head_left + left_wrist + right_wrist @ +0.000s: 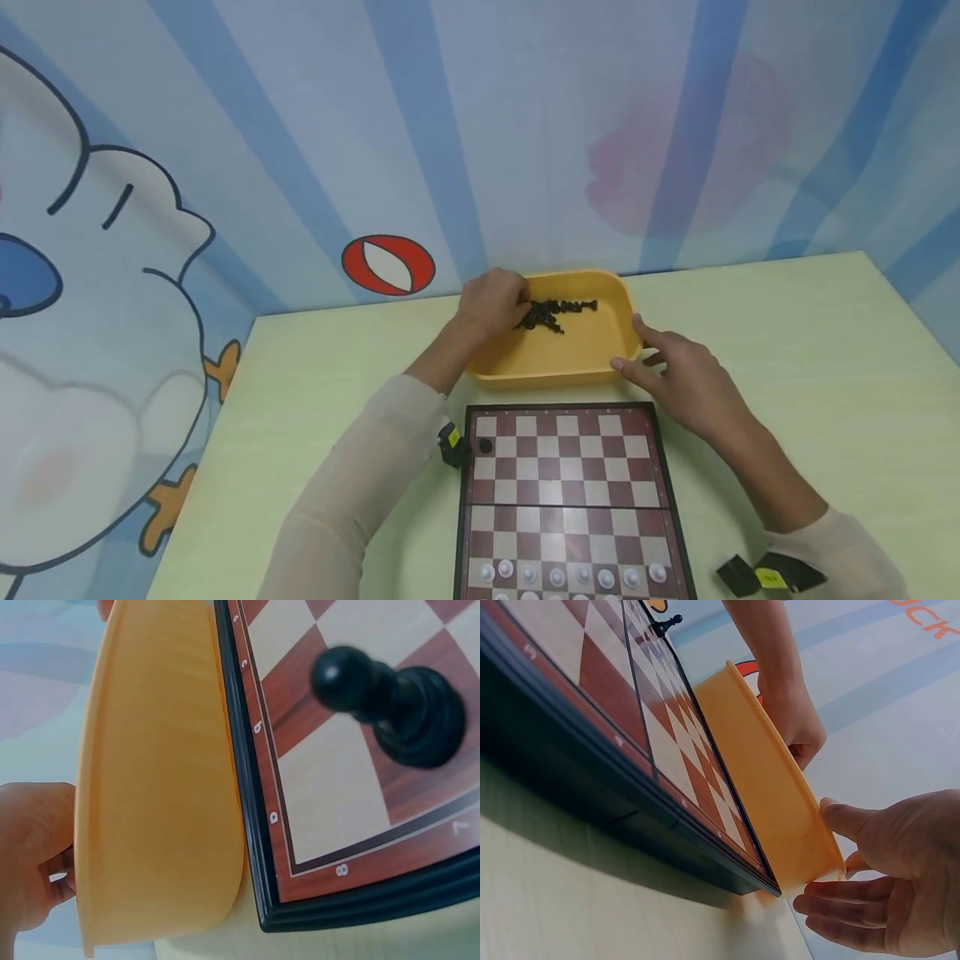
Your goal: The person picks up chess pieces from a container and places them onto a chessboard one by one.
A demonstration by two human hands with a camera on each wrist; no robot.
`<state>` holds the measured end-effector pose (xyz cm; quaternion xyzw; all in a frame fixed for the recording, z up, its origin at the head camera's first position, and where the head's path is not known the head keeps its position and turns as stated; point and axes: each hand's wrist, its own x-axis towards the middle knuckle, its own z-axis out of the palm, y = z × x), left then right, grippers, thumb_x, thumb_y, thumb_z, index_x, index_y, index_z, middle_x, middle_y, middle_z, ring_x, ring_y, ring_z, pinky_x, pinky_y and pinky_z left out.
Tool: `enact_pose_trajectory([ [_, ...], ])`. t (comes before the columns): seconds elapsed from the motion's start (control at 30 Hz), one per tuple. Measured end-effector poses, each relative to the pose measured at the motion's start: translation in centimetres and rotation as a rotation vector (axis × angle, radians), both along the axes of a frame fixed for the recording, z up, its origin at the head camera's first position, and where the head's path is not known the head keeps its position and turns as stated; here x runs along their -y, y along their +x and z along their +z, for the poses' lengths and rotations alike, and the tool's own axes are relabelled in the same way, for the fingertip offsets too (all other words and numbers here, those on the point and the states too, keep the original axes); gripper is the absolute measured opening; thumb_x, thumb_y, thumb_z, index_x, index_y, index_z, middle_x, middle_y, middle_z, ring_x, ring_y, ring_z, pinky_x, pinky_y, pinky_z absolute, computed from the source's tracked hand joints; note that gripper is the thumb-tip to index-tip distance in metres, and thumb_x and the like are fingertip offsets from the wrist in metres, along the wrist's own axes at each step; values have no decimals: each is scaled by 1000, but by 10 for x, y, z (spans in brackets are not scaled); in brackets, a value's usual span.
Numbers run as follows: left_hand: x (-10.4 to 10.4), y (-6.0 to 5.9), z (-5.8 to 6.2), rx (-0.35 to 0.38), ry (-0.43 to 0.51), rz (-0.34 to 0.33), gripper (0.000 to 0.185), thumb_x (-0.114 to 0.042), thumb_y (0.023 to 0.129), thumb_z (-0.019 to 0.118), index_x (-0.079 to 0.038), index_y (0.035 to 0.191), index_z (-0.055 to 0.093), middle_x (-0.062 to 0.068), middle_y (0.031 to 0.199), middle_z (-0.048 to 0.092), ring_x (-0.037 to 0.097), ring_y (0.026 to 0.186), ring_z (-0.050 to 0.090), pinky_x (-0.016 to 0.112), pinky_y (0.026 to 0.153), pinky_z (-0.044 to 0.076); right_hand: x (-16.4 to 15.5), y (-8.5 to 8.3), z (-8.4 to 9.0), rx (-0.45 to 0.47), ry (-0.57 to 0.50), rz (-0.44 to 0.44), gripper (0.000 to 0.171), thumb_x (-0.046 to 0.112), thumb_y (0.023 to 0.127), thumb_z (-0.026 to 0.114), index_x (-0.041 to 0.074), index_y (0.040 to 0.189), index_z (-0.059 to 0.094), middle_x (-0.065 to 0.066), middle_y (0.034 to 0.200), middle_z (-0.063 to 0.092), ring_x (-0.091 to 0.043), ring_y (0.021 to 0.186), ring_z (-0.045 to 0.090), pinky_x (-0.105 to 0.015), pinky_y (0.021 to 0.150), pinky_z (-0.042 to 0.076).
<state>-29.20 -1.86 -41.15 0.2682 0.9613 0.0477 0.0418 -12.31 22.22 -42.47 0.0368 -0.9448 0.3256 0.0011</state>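
In the head view my left hand (491,302) reaches over the left side of a yellow plastic tub (555,379), down at a heap of black chess pieces (558,312). Its fingertips are hidden, so whether a piece is between them does not show. My right hand (686,379) holds the tub's near right corner between thumb and forefinger. The right wrist view has the other fingers (847,915) stretched out beside the corner. Nearer to me lies a chessboard (562,462); one black pawn (390,705) stands upright near its far left corner.
White chess pieces (557,575) stand along the near side of the board. The pale green table (787,367) extends to both sides. Behind it rises a blue striped wall (525,150) with cartoon pictures. A black wrist camera (452,444) sits beside the board's left edge.
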Motion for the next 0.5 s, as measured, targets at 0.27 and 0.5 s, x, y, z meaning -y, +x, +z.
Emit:
enact_pose_trajectory([
  [0.27, 3, 1, 1, -19, 19, -11, 19, -24, 107, 65, -19, 104, 83, -3, 96, 78, 9, 76, 63, 27, 64, 52, 0, -1, -1, 7, -1, 3, 81, 45, 103, 69, 3, 164, 35, -30, 149, 59, -44, 116, 71, -56, 84, 60],
  [0.5, 6, 2, 6, -45, 37, -4, 16, -25, 105, 68, -19, 99, 82, -3, 91, 76, 10, 73, 61, 26, 60, 48, 1, -2, -1, 14, -1, 3, 81, 44, 103, 69, 4, 164, 34, -30, 150, 58, -44, 117, 71, -56, 84, 60],
])
